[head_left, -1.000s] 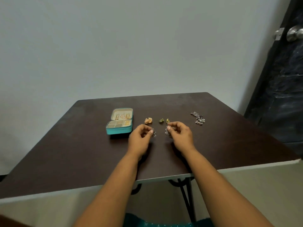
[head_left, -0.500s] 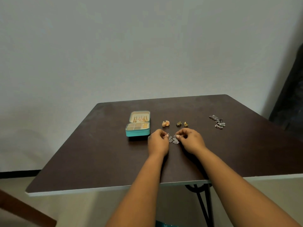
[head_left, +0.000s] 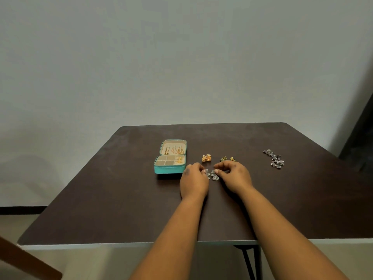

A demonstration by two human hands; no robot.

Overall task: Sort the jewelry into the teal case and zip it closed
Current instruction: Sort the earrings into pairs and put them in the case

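Just right of the teal case (head_left: pixel 170 170) and a little nearer to me, my two hands meet over a pair of silver earrings. My left hand (head_left: pixel 194 181) pinches one silver earring (head_left: pixel 207 173) between curled fingertips; my right hand (head_left: pixel 234 176) pinches the other silver earring (head_left: pixel 214 175) the same way. The two pieces hang or rest very close together, almost touching, low over the dark brown table (head_left: pixel 121 199); I cannot tell whether they are lifted clear of it.

The teal case lies open, its lid (head_left: pixel 173 147) folded back away from me with gold chains laid across the lining. Its base is split into small compartments, and the rightmost ones hold something gold. Right of the case, beyond my fingers, sits a gold earring cluster (head_left: pixel 206 158), then two small green-and-gold pieces (head_left: pixel 228 159) further right. Far to the right of the case lies a heap of dark silver jewelry (head_left: pixel 275 160), well apart from everything else.

My judgement is that sorting is partly done, with several pieces left and the zip not yet touched. The risk now is tangling: the two silver earrings are so close that their dangling parts could hook each other, and pulling them apart might flick one off the table. Carrying them left to the case, a loose pinch could drop one, or my wrist could nudge the case or the gold earring cluster.
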